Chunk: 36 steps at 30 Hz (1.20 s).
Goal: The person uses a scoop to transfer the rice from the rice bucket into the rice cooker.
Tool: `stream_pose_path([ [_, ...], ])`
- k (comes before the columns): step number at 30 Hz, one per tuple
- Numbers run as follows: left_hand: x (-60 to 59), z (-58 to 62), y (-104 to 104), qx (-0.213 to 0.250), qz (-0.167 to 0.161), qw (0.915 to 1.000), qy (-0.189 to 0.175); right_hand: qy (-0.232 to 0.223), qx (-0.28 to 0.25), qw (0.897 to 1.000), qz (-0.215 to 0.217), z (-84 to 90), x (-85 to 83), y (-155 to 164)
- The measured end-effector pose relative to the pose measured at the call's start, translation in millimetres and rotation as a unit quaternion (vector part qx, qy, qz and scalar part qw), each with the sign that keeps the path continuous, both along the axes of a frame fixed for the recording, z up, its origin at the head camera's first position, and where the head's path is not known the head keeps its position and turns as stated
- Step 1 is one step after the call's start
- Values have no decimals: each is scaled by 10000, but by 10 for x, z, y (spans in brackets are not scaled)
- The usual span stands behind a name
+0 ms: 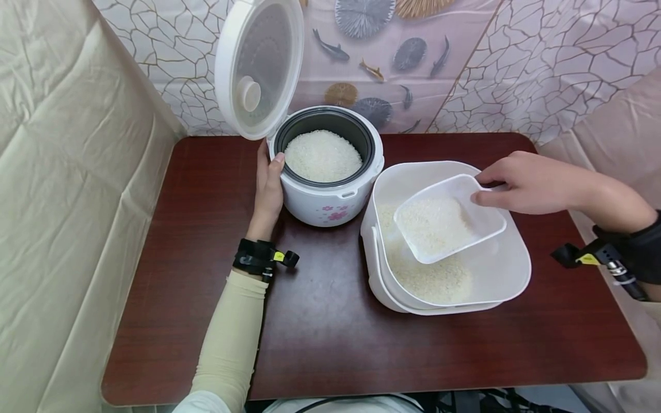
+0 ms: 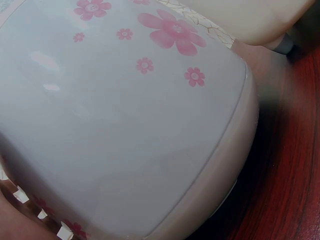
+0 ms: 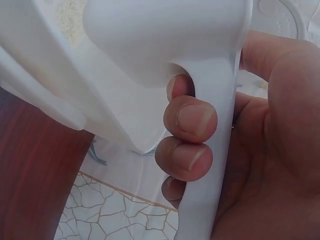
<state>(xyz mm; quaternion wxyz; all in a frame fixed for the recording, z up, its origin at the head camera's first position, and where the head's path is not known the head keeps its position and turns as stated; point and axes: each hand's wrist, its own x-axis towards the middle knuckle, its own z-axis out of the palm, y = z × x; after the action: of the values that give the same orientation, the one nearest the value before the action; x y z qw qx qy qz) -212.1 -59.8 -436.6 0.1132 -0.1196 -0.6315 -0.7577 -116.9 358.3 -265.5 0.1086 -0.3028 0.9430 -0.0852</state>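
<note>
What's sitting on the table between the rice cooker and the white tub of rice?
Nothing. In the head view, only a narrow strip of bare dark-red table separates the rice cooker from the white tub. The scoop is over the tub.

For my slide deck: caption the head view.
Right hand holds a rice-filled scoop over the tub; left hand steadies the open cooker.

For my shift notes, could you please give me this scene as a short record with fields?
Left hand: the left hand rests against the side of the rice cooker
Right hand: the right hand grips the handle of the scoop, fingers curled round it
Scoop: holds rice, above the tub
Rice cooker: lid open and upright, rice inside
Tub: white, rice in the bottom
Surface: dark red table
</note>
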Motion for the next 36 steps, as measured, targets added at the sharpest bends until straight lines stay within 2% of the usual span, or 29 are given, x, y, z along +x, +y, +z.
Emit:
stream_pose_path([
  [3,81,105,1,19,-31,10000,-13,23,-33,10000,-48,25,-16,-2],
  [6,125,162,6,38,-48,10000,-17,-23,1,9999,-147,55,-43,-1],
  [15,137,179,-13,-89,-80,9998,-155,-352,247,9973,-590,171,-160,-44],
  [25,121,169,-26,-51,-81,9998,-181,-380,306,9959,-765,296,-365,-172],
  [28,67,96,-31,-85,-75,9998,-193,-339,227,9964,-737,314,-428,-192],
  [32,-40,-57,-34,-136,-29,9997,-177,-397,57,9961,-783,333,-506,-219],
  [36,-87,-127,-41,-196,45,9997,-114,-430,-22,9955,-848,353,-610,-278],
])
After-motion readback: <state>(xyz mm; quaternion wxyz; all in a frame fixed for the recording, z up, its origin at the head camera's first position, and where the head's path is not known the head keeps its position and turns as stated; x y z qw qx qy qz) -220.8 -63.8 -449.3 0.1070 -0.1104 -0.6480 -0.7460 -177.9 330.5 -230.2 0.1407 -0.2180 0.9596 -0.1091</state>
